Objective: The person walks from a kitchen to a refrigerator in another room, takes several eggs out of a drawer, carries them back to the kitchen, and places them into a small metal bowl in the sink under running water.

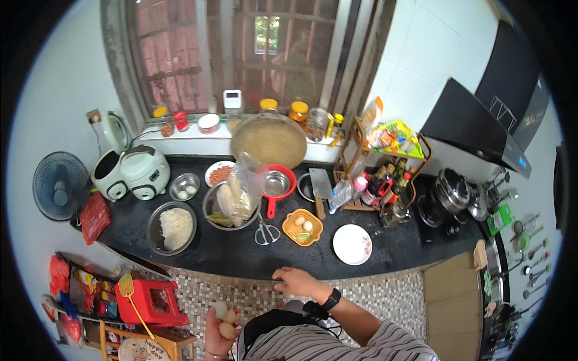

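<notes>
My left hand (218,336), low in the view, cups a pale egg (220,309) and brown eggs (227,330) over the floor. My right hand (295,282) has a black watch at its wrist and hovers empty at the counter's front edge, fingers apart. Beyond it, a small orange basket (289,228) holds two eggs (304,223) and something green. A white plate (352,244) lies to its right. Kitchen scissors (267,234) rest to its left, and a cleaver (320,185) lies behind it.
On the black counter (216,264) stand a pot of white rice or flour (176,228), a bowl with a bagged plucked bird (237,196), a red strainer (291,173) and a rice cooker (145,169). A cooktop (445,237) is at right; a red stool (153,302) stands below left.
</notes>
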A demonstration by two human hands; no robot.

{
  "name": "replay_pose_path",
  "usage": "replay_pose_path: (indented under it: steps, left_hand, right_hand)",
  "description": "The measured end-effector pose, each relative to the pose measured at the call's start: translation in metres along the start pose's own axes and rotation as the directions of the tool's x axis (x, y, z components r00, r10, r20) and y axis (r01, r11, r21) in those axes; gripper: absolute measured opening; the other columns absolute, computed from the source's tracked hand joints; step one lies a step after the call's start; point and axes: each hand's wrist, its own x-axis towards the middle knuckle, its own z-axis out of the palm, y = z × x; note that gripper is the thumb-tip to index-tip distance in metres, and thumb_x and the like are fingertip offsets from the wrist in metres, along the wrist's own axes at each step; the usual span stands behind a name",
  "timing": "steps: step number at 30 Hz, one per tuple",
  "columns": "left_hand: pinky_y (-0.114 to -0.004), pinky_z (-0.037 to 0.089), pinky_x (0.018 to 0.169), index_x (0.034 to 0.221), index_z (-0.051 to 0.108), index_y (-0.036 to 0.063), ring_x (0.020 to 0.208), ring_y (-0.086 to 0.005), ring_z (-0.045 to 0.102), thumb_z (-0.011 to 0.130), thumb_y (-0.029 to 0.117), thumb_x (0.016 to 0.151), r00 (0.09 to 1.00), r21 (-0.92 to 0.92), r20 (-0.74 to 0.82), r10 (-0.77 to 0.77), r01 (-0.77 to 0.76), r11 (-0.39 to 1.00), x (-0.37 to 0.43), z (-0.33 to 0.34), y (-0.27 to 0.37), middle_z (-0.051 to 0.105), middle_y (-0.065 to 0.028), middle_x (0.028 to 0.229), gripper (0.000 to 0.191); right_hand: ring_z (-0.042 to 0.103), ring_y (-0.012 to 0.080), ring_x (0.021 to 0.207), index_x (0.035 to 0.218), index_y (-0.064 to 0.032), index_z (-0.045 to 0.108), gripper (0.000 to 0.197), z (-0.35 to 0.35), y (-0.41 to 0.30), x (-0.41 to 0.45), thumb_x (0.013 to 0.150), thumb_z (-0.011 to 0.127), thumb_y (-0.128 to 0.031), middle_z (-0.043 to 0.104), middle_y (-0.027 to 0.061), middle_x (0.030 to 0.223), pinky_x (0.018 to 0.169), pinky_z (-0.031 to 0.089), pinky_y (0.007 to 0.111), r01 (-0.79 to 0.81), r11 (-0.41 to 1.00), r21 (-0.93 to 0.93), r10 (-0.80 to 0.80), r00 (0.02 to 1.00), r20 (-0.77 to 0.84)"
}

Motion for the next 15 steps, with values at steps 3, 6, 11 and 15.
replay_pose_path:
  steps: [3, 6, 11, 15]
  left_hand:
    - [-0.030, 0.046, 0.052, 0.107, 0.052, 0.0092, 0.067, -0.0193, 0.055, 0.040, 0.049, 0.090, 0.996, -0.003, 0.007, -0.089, 0.089, 0.996, 0.032, 0.043, -0.005, 0.059, -0.0112, 0.100, 0.045]
    - [-0.030, 0.047, 0.052, 0.106, 0.052, 0.0081, 0.066, -0.0180, 0.055, 0.040, 0.047, 0.091, 0.989, 0.099, 0.018, -0.147, 0.144, 0.985, 0.054, 0.070, -0.006, 0.059, -0.0110, 0.100, 0.043]
    - [-0.030, 0.047, 0.052, 0.106, 0.052, 0.0077, 0.066, -0.0177, 0.056, 0.040, 0.047, 0.090, 0.979, 0.148, 0.026, -0.201, 0.195, 0.970, 0.084, 0.091, -0.001, 0.060, -0.0111, 0.099, 0.044]
    - [-0.031, 0.046, 0.052, 0.106, 0.053, 0.0078, 0.067, -0.0182, 0.055, 0.040, 0.048, 0.090, 0.977, 0.217, 0.054, -0.205, 0.189, 0.958, 0.102, 0.111, 0.005, 0.061, -0.0111, 0.099, 0.045]
  right_hand:
    - [0.060, 0.0306, 0.091, 0.106, -0.0057, 0.056, 0.032, -0.031, 0.042, -0.006, 0.081, 0.063, -0.024, 0.060, 0.0149, 0.099, 0.079, 0.047, 0.037, -0.053, 0.994, 0.091, 0.058, 0.996, -0.060]
    - [0.062, 0.0218, 0.087, 0.106, -0.0036, 0.056, 0.032, -0.038, 0.095, -0.005, 0.081, 0.065, -0.021, 0.063, 0.0112, 0.094, 0.077, 0.048, 0.031, -0.244, 0.913, 0.328, 0.268, 0.963, -0.030]
    - [0.061, 0.0169, 0.087, 0.112, 0.0039, 0.048, 0.047, -0.025, 0.200, 0.018, 0.081, 0.067, -0.026, 0.062, 0.0113, 0.092, 0.076, 0.048, 0.028, -0.504, 0.697, 0.510, 0.617, 0.784, -0.069]
    - [0.063, 0.0236, 0.079, 0.114, 0.0054, 0.044, 0.058, -0.016, 0.266, 0.038, 0.079, 0.064, -0.037, 0.063, 0.0165, 0.090, 0.071, 0.050, 0.033, -0.622, 0.618, 0.482, 0.781, 0.559, -0.280]
